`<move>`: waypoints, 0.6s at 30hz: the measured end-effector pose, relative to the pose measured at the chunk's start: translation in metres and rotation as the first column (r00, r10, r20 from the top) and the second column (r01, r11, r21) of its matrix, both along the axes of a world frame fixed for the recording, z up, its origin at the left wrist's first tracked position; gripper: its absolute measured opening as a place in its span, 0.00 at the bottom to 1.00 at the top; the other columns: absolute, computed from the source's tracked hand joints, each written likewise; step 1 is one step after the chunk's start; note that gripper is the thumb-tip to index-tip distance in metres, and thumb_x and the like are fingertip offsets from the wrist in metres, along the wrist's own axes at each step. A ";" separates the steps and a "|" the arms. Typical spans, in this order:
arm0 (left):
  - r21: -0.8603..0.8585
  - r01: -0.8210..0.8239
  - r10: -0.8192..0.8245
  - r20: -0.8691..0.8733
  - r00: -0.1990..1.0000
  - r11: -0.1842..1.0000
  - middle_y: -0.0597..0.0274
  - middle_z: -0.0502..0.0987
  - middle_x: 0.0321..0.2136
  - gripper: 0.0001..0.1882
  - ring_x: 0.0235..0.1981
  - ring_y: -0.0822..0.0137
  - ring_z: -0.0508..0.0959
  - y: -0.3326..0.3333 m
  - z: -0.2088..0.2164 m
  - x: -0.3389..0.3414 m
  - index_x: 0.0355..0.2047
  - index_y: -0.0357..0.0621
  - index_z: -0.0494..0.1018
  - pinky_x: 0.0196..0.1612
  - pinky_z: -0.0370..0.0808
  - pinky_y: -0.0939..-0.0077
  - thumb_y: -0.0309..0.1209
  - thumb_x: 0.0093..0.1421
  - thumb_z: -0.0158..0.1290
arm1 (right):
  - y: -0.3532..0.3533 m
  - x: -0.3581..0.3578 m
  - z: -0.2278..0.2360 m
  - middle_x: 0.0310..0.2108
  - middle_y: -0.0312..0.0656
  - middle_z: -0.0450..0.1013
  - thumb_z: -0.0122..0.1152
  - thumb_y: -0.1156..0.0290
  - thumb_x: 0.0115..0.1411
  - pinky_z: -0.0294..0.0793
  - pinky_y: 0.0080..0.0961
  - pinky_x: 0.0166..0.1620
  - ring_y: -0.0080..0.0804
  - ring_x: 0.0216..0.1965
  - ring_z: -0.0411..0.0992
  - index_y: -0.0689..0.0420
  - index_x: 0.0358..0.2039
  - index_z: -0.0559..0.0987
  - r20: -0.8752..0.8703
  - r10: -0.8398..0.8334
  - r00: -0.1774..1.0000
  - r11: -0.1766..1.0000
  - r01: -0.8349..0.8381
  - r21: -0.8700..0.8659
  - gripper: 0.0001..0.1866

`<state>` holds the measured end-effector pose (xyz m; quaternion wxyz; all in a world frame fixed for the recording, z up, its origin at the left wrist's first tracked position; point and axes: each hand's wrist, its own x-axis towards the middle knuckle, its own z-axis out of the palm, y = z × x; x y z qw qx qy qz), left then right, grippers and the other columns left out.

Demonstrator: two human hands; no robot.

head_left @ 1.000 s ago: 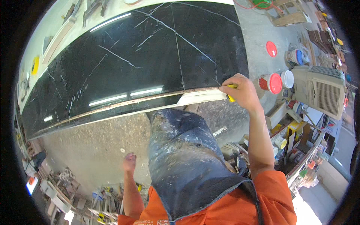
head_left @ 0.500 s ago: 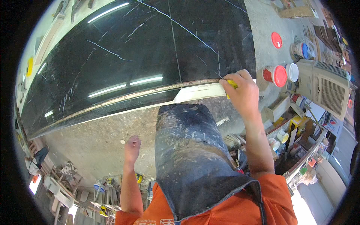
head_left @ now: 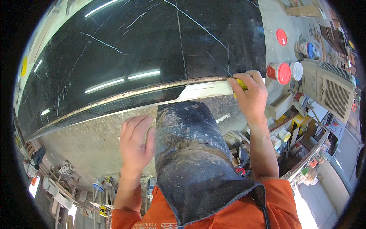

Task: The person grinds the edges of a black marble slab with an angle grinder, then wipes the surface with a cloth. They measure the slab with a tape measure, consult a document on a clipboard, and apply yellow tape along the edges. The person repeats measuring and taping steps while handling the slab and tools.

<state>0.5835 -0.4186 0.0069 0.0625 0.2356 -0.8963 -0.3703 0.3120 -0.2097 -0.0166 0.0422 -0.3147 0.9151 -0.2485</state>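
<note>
Right hand (head_left: 252, 93) grips yellow tape measure (head_left: 241, 84); left hand (head_left: 136, 143), empty, curls loosely. Hold the blade (head_left: 152, 88) taut and straight across the black slab (head_left: 152, 45).

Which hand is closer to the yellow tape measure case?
Right. The right hand grips the yellow tape measure case; the left hand is apart from it, off to its left, beside the dark apron.

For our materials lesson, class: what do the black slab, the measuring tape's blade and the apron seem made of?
Black slab: polished stone or stone-look panel; white veins, mirrored lamps. 
Tape blade: probably thin metal, coated; long, narrow, marked strip. 
Apron: likely heavy cloth, matt; soft folds, pale spatters.
</note>
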 end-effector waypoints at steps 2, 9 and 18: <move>-0.109 0.061 -0.063 -0.016 0.998 0.992 0.54 0.79 0.51 0.19 0.51 0.50 0.75 0.000 0.002 -0.027 0.51 0.42 0.78 0.56 0.72 0.58 0.26 0.57 0.61 | 0.000 0.000 0.000 0.33 0.42 0.74 0.74 0.69 0.56 0.75 0.34 0.34 0.41 0.31 0.76 0.56 0.35 0.86 0.003 0.007 1.000 1.000 -0.007 0.003 0.08; -0.229 0.156 -0.155 0.022 0.988 0.961 0.57 0.72 0.60 0.27 0.60 0.50 0.68 0.013 -0.017 -0.059 0.56 0.44 0.75 0.60 0.66 0.51 0.29 0.55 0.64 | -0.002 0.000 0.001 0.34 0.43 0.74 0.74 0.69 0.56 0.75 0.35 0.35 0.41 0.32 0.76 0.56 0.35 0.86 0.007 0.012 1.000 1.000 -0.012 0.009 0.08; -0.242 0.203 -0.175 0.133 0.976 0.949 0.58 0.69 0.63 0.29 0.61 0.51 0.66 0.022 -0.019 -0.064 0.58 0.46 0.74 0.61 0.64 0.50 0.33 0.55 0.63 | -0.001 0.000 0.000 0.33 0.42 0.73 0.74 0.70 0.55 0.75 0.35 0.34 0.41 0.31 0.75 0.56 0.34 0.86 -0.011 0.016 1.000 1.000 -0.016 0.020 0.07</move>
